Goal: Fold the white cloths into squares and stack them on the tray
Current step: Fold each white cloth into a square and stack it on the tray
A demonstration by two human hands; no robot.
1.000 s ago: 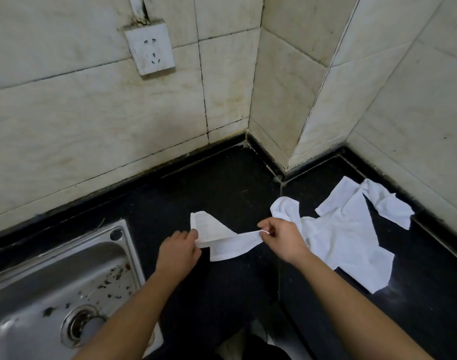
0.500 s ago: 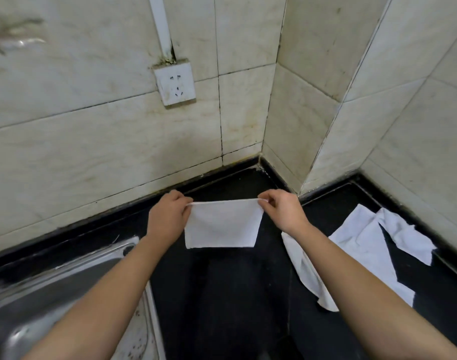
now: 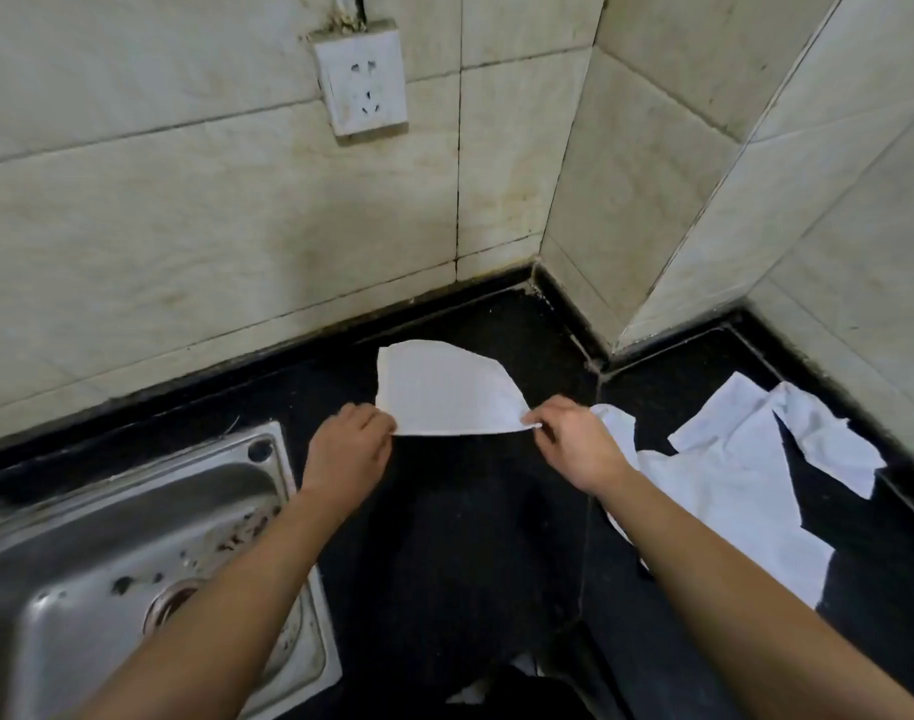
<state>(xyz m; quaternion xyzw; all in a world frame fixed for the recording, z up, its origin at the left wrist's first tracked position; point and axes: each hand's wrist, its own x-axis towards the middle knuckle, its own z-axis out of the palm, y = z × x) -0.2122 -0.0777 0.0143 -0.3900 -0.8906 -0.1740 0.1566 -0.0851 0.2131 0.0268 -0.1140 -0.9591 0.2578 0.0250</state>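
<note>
Curled fingers of the left hand (image 3: 348, 449) and the right hand (image 3: 574, 449) each pinch one near corner of a white cloth (image 3: 444, 397), pulling its near edge taut between them. The cloth is thin and plain; its far edge billows in a rounded arc toward twelve o'clock, above the black counter (image 3: 470, 537). Loose white cloths (image 3: 730, 475) lie rumpled at three o'clock of the right hand. A steel sink (image 3: 132, 537) sits at eight o'clock.

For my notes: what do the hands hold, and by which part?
The white cloth: left hand pinches its near left corner, right hand its near right corner.
</note>
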